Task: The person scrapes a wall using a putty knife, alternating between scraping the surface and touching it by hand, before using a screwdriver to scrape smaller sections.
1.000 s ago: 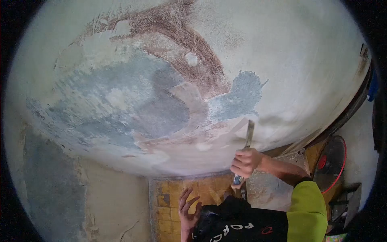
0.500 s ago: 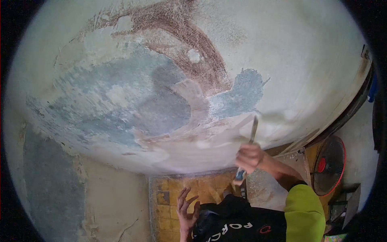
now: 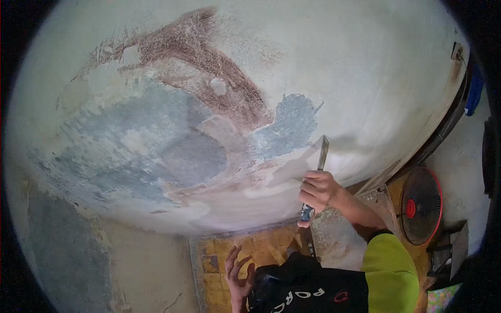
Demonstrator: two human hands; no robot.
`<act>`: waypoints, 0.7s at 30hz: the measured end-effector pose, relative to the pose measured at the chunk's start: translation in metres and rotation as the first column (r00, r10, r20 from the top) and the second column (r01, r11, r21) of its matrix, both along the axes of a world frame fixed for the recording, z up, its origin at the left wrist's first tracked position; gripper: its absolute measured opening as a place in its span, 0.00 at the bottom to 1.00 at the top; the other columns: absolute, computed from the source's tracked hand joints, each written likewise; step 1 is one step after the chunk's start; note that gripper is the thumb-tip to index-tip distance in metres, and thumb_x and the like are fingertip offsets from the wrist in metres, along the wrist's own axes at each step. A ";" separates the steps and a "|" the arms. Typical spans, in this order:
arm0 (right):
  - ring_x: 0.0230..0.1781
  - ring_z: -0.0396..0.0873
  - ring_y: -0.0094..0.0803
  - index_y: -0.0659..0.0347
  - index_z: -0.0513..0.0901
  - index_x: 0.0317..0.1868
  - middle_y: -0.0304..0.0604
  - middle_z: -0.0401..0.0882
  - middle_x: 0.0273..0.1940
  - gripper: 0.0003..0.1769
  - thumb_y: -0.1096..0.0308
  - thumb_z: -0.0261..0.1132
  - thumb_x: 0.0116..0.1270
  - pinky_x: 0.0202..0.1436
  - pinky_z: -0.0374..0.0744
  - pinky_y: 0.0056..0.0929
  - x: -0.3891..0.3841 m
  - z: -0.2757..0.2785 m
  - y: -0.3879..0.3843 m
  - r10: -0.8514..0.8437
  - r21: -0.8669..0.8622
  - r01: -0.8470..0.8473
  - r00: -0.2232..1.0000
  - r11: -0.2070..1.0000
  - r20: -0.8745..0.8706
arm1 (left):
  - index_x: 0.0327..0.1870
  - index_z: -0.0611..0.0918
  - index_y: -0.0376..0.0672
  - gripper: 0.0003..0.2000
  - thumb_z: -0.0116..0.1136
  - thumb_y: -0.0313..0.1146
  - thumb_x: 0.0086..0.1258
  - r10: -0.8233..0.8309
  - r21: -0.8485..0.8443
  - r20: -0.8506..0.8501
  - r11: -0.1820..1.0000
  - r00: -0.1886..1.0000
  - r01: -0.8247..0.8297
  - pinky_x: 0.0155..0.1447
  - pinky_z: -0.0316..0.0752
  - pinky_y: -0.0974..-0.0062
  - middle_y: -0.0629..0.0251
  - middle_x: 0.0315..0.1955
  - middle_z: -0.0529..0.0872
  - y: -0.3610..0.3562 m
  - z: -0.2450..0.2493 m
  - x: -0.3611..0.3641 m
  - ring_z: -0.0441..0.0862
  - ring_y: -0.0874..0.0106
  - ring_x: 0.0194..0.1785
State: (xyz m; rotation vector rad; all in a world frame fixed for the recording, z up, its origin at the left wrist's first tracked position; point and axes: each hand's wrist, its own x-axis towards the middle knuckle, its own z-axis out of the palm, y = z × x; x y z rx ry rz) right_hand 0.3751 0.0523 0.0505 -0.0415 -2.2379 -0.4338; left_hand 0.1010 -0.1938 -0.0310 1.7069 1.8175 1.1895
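My right hand (image 3: 317, 189) is wrapped around the dark handle of a scraper (image 3: 323, 152), its metal blade pointing up at the wall (image 3: 376, 73). The blade tip is right by the lower edge of a grey-blue bare patch (image 3: 296, 122) where the pale paint is gone. A larger grey-blue patch (image 3: 193, 151) spreads to the left, with a reddish-brown stripped band (image 3: 229, 78) curving above it. Lower down, my left hand (image 3: 239, 274) is held up in front of my body with its fingers apart, holding nothing.
To the right, a fan with a red rim (image 3: 421, 206) stands near the wall's edge. Yellow floor tiles (image 3: 214, 279) lie below. A side wall (image 3: 148, 261) with a grey bare area (image 3: 68, 250) rises at the lower left. Dark furniture (image 3: 448, 253) sits beyond the fan.
The view has shifted, so the wall patches appear further left. My right hand has moved slightly up with the scraper, whose broader blade face now shows. My left hand stays much the same.
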 end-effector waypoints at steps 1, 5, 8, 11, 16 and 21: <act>0.13 0.63 0.26 0.54 0.63 0.14 0.31 0.61 0.14 0.33 0.40 0.61 0.66 0.21 0.63 0.26 -0.006 -0.003 -0.003 0.038 0.048 -0.036 0.998 0.998 -0.054 | 0.45 0.87 0.42 0.12 0.67 0.22 0.60 -0.019 0.015 -0.039 1.000 0.999 0.019 0.71 0.67 0.53 0.52 0.64 0.78 0.002 0.000 -0.001 0.70 0.51 0.71; 0.12 0.63 0.29 0.55 0.65 0.14 0.33 0.62 0.15 0.37 0.30 0.57 0.62 0.20 0.63 0.29 -0.022 -0.025 -0.016 0.109 0.098 -0.110 0.994 0.989 0.013 | 0.46 0.88 0.45 0.14 0.66 0.21 0.59 -0.015 -0.007 -0.003 1.000 1.000 0.015 0.72 0.66 0.55 0.57 0.64 0.79 0.005 0.006 0.002 0.70 0.53 0.71; 0.13 0.64 0.29 0.54 0.67 0.14 0.32 0.63 0.15 0.36 0.32 0.54 0.66 0.20 0.64 0.29 -0.014 -0.003 -0.001 0.021 0.020 -0.021 1.000 1.000 -0.010 | 0.46 0.88 0.44 0.14 0.66 0.21 0.58 -0.031 -0.014 0.026 0.999 0.999 0.031 0.72 0.66 0.55 0.57 0.64 0.79 0.002 0.010 0.003 0.70 0.54 0.72; 0.13 0.65 0.29 0.56 0.67 0.15 0.34 0.64 0.15 0.37 0.29 0.55 0.64 0.21 0.67 0.30 -0.028 -0.012 -0.008 0.091 0.067 -0.075 0.959 0.995 -0.268 | 0.45 0.88 0.43 0.14 0.66 0.20 0.58 -0.050 -0.035 0.063 0.998 0.997 0.052 0.71 0.67 0.55 0.56 0.64 0.79 0.002 0.008 -0.005 0.70 0.54 0.72; 0.16 0.68 0.32 0.57 0.69 0.19 0.35 0.66 0.17 0.36 0.30 0.65 0.58 0.23 0.70 0.32 -0.033 -0.019 -0.006 -0.036 -0.073 0.027 0.992 0.997 -0.124 | 0.45 0.88 0.41 0.12 0.65 0.20 0.59 -0.141 -0.016 0.079 0.990 0.987 0.142 0.71 0.67 0.55 0.55 0.63 0.79 0.005 0.016 -0.025 0.71 0.54 0.71; 0.23 0.75 0.32 0.54 0.73 0.23 0.35 0.72 0.21 0.28 0.39 0.70 0.57 0.39 0.74 0.39 -0.062 -0.070 -0.053 -0.294 -0.636 0.074 0.923 0.768 -0.249 | 0.47 0.88 0.42 0.12 0.66 0.25 0.62 -0.244 0.037 0.124 0.970 0.962 0.241 0.71 0.67 0.56 0.54 0.66 0.76 -0.002 0.000 -0.076 0.71 0.53 0.71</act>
